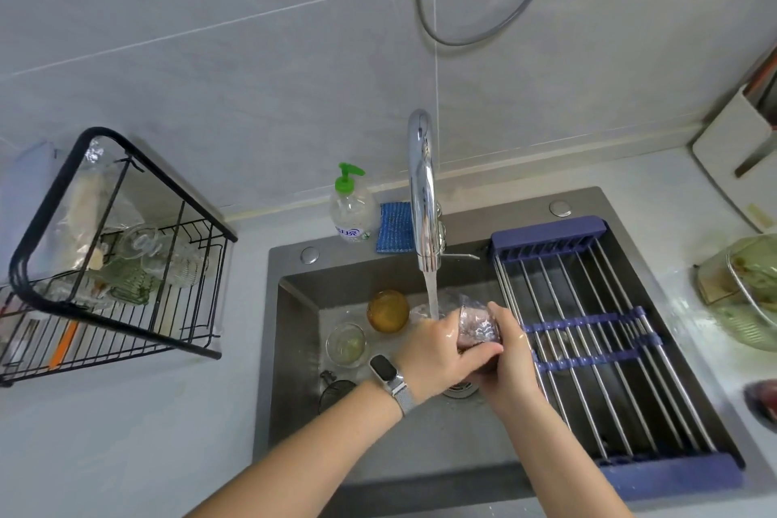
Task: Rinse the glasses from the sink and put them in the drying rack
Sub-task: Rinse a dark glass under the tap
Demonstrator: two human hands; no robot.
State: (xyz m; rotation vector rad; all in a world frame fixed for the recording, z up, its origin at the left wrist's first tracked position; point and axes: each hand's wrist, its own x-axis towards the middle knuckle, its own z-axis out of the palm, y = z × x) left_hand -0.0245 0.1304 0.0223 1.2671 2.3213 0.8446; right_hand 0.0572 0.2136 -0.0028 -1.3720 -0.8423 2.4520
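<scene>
You face a glossy chrome tap [422,189], a matt grey metal sink [294,349], a black wire rack [117,265] and clear, wet glasses [477,328]

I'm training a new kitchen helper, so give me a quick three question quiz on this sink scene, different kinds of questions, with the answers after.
1. True or false: water runs from the faucet onto the pinkish glass held by both the left hand and the right hand.
2. Which side of the sink is the black drying rack on? A) left B) right C) behind the faucet
3. Fill in: besides the held one, the amber glass and the ____ glass stand in the basin.

Key: 1 true; 2 A; 3 clear.
</scene>
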